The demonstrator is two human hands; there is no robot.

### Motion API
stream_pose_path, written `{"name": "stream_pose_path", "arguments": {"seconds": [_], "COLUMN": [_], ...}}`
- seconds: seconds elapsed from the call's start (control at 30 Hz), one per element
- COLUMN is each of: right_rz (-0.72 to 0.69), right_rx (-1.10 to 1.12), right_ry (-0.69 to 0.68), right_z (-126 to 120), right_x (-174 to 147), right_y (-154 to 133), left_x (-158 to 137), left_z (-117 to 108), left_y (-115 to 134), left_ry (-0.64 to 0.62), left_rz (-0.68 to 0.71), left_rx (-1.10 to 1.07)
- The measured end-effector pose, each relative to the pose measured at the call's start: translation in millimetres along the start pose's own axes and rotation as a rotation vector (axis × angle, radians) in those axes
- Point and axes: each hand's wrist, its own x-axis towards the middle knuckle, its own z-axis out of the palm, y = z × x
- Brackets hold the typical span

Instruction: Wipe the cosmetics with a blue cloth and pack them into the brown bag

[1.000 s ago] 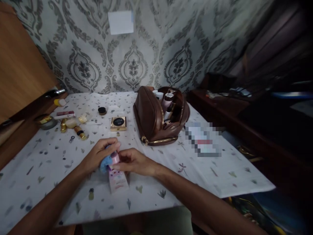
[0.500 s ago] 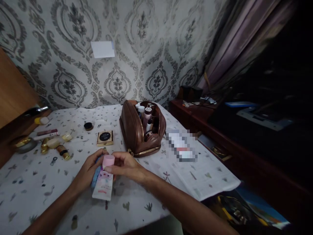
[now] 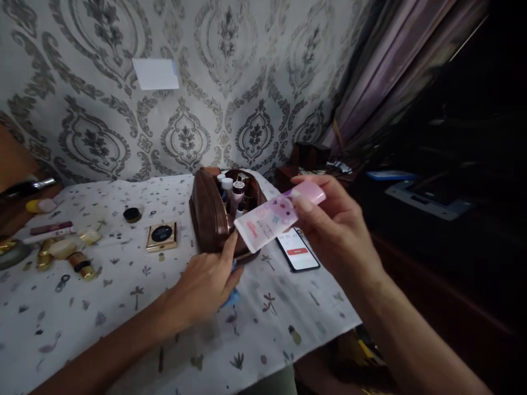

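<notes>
In my right hand [image 3: 329, 214] is a white and pink squeeze tube [image 3: 267, 222], gripped by its pink cap end and tilted with the flat end toward the lower left. The tube is raised in front of the brown toiletry bag [image 3: 209, 214], which stands unzipped with several bottles [image 3: 237, 195] upright inside. My left hand [image 3: 208, 282] reaches to the bag's lower front, its index finger against it. A blue cloth [image 3: 231, 298] shows beneath that hand, held by its curled fingers, which are partly hidden.
A lit phone [image 3: 298, 255] lies right of the bag. To the left are a gold compact [image 3: 162, 236], a small black-lidded jar [image 3: 132, 214] and several cosmetics [image 3: 61, 249] on the patterned tablecloth [image 3: 135, 340]. A dark red cabinet [image 3: 411, 280] stands beyond the table's right edge.
My right hand has lifted the tube up and to the right, turning it sideways. My left hand has moved right to the bag's front with the blue cloth. The view has shifted slightly.
</notes>
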Motion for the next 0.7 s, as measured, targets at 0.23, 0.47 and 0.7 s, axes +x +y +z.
{"name": "stream_pose_path", "arguments": {"seconds": [0.23,0.47,0.7], "right_rz": [-0.083,0.037,-0.019], "right_rx": [-0.212,-0.27,-0.78], "right_ry": [-0.005,-0.315,-0.435], "right_z": [-12.6,0.4,6.3], "right_x": [27.9,46.6,46.3], "right_y": [15.7,25.1,29.3], "left_x": [5.4,3.6,1.6], "left_z": [15.7,28.9,30.4], "left_y": [-5.6,-12.6,-10.1], "left_ry": [0.035,0.281,0.283], "left_rz": [0.031,0.215,0.226], "left_rx": [0.201,0.24,0.245]}}
